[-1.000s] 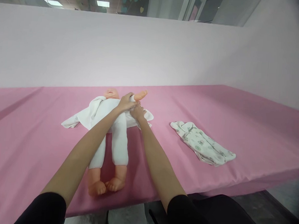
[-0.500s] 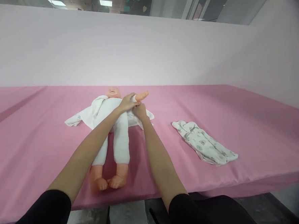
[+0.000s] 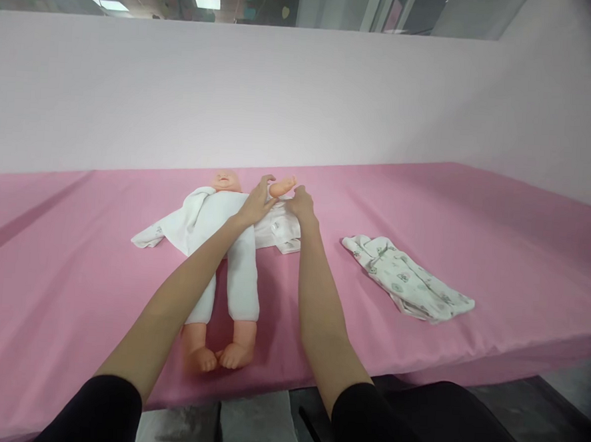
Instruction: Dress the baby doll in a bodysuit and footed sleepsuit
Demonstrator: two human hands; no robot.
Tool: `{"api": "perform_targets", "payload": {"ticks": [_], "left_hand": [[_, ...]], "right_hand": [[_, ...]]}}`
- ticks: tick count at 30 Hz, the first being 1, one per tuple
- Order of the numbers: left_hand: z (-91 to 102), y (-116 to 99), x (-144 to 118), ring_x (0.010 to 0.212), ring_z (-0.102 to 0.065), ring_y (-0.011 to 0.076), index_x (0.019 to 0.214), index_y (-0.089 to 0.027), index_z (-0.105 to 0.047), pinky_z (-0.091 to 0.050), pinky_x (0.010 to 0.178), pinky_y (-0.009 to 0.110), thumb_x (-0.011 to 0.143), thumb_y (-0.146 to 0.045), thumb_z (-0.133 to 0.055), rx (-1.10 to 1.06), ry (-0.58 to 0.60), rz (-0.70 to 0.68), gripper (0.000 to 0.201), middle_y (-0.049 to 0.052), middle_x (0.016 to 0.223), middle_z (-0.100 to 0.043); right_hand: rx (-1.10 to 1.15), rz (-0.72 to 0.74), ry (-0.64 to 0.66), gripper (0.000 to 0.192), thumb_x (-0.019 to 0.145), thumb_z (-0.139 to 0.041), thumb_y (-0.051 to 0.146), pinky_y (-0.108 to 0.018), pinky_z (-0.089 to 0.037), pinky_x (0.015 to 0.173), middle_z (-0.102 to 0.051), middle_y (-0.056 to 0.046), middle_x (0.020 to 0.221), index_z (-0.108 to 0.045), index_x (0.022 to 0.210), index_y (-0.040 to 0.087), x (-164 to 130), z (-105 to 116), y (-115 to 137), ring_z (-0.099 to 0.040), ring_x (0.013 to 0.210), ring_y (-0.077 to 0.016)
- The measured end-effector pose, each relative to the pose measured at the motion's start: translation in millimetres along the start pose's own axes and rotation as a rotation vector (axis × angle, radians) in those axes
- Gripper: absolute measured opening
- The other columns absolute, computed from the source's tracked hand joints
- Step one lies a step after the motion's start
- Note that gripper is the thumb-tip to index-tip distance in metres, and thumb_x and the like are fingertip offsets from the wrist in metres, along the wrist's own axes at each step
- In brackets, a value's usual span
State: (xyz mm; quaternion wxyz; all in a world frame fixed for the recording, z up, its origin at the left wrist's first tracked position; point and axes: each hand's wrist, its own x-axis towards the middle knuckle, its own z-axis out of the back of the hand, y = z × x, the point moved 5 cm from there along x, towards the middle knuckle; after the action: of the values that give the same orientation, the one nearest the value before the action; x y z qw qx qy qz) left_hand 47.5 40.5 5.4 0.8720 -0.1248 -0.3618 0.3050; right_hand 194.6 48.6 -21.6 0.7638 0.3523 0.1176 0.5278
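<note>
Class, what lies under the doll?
White cloth spreads out on both sides of the doll, and pink sheet shows between its legs. The doll covers whatever lies directly beneath, so whether the cloth joins there cannot be seen.

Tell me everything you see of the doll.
The doll lies on its back on the pink sheet, feet toward the near edge. Its head, feet and one forearm look plastic, its white torso and legs like cloth. A white garment shows at both sides. The left hand touches its arm; whether the right hand does is unclear.
</note>
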Motion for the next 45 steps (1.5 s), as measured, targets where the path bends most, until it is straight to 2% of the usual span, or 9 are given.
{"api": "perform_targets", "payload": {"ticks": [3, 7, 12, 17, 23, 28, 34, 41, 45], "left_hand": [[-2.7, -11.6, -1.0, 0.119, -0.046, 0.0204, 0.126, -0.015, -0.036, -0.036, 0.099, 0.030, 0.084, -0.014, -0.040, 0.090, 0.024, -0.059, 0.042, 0.013, 0.131, -0.047], [-8.6, -17.2, -2.3, 0.108, -0.051, 0.0216, 0.119, -0.018, -0.046, -0.040, 0.093, 0.033, 0.084, -0.009, -0.034, 0.201, 0.096, -0.010, 0.038, 0.011, 0.117, -0.055], [-23.6, -15.3, -5.6, 0.102, -0.053, 0.0248, 0.121, -0.019, -0.047, -0.043, 0.086, 0.035, 0.083, -0.005, -0.036, 0.463, 0.240, 0.079, 0.042, 0.013, 0.110, -0.056], [-31.7, -14.5, -7.6, 0.104, -0.054, 0.0261, 0.124, -0.015, -0.043, -0.043, 0.083, 0.034, 0.080, -0.001, -0.039, 0.603, 0.307, 0.180, 0.046, 0.016, 0.113, -0.056], [-35.2, -8.9, -6.8, 0.104, -0.055, 0.0265, 0.125, -0.014, -0.042, -0.044, 0.084, 0.034, 0.087, -0.007, -0.037, 0.631, 0.289, 0.216, 0.038, 0.017, 0.113, -0.055], [-38.9, -4.0, -6.0, 0.108, -0.054, 0.0254, 0.125, -0.014, -0.042, -0.044, 0.085, 0.032, 0.085, -0.006, -0.044, 0.638, 0.324, 0.267, 0.041, 0.017, 0.116, -0.054], [-44.2, -0.4, -5.8, 0.106, -0.056, 0.0262, 0.127, -0.012, -0.042, -0.044, 0.084, 0.033, 0.085, -0.007, -0.046, 0.644, 0.354, 0.280, 0.042, 0.018, 0.117, -0.056], [-52.5, 2.6, -9.7, 0.107, -0.056, 0.0249, 0.135, -0.021, -0.038, -0.042, 0.089, 0.035, 0.091, -0.013, -0.040, 0.651, 0.349, 0.210, 0.045, 0.014, 0.115, -0.058], [-52.3, 4.2, -9.1, 0.107, -0.056, 0.0251, 0.137, -0.021, -0.037, -0.042, 0.090, 0.035, 0.089, -0.014, -0.046, 0.671, 0.361, 0.186, 0.050, 0.014, 0.115, -0.058]], "right_hand": [[-0.016, -0.004, 0.062, 0.033, 0.075, -0.060, 0.016, -0.033, -0.046, 0.077, -0.064, -0.015, 0.103, -0.059, 0.107, 0.010, 5.0, 1.6, -4.5, -0.060, 0.092, -0.0260], [0.114, 0.048, 0.033, 0.014, 0.074, -0.059, 0.016, -0.033, -0.048, 0.075, -0.066, -0.011, 0.083, -0.065, 0.085, 0.011, 10.9, 11.8, -13.3, -0.061, 0.081, -0.0232], [0.227, 0.022, -0.013, 0.032, 0.070, -0.056, 0.009, -0.030, -0.050, 0.069, -0.066, -0.009, 0.079, -0.064, 0.101, 0.007, 11.1, 23.2, -18.8, -0.062, 0.075, -0.0201], [0.237, -0.073, -0.057, 0.050, 0.066, -0.054, 0.003, -0.029, -0.050, 0.075, -0.065, -0.009, 0.095, -0.059, 0.115, 0.012, 6.3, 32.4, -17.7, -0.062, 0.085, -0.0192], [0.087, 0.004, -0.070, 0.045, 0.065, -0.054, 0.004, -0.028, -0.047, 0.080, -0.059, -0.011, 0.111, -0.063, 0.108, 0.014, 0.9, 39.2, -11.0, -0.059, 0.097, -0.0205], [-0.081, 0.003, -0.095, 0.032, 0.064, -0.061, 0.007, -0.033, -0.046, 0.080, -0.063, -0.010, 0.096, -0.066, 0.095, 0.013, -0.6, 41.3, -2.9, -0.060, 0.091, -0.0234], [-0.180, 0.029, -0.115, 0.037, 0.065, -0.066, 0.008, -0.035, -0.047, 0.079, -0.062, -0.013, 0.099, -0.064, 0.102, 0.011, -10.1, 38.4, 12.5, -0.058, 0.094, -0.0251], [-0.131, 0.232, -0.075, 0.031, 0.064, -0.062, 0.007, -0.029, -0.048, 0.077, -0.066, -0.006, 0.094, -0.071, 0.091, 0.017, -7.8, 35.3, 9.5, -0.060, 0.086, -0.0196], [-0.137, 0.243, -0.092, 0.031, 0.064, -0.060, 0.007, -0.029, -0.047, 0.072, -0.069, -0.004, 0.087, -0.074, 0.089, 0.021, -8.5, 35.3, 10.6, -0.060, 0.082, -0.0199]]}}
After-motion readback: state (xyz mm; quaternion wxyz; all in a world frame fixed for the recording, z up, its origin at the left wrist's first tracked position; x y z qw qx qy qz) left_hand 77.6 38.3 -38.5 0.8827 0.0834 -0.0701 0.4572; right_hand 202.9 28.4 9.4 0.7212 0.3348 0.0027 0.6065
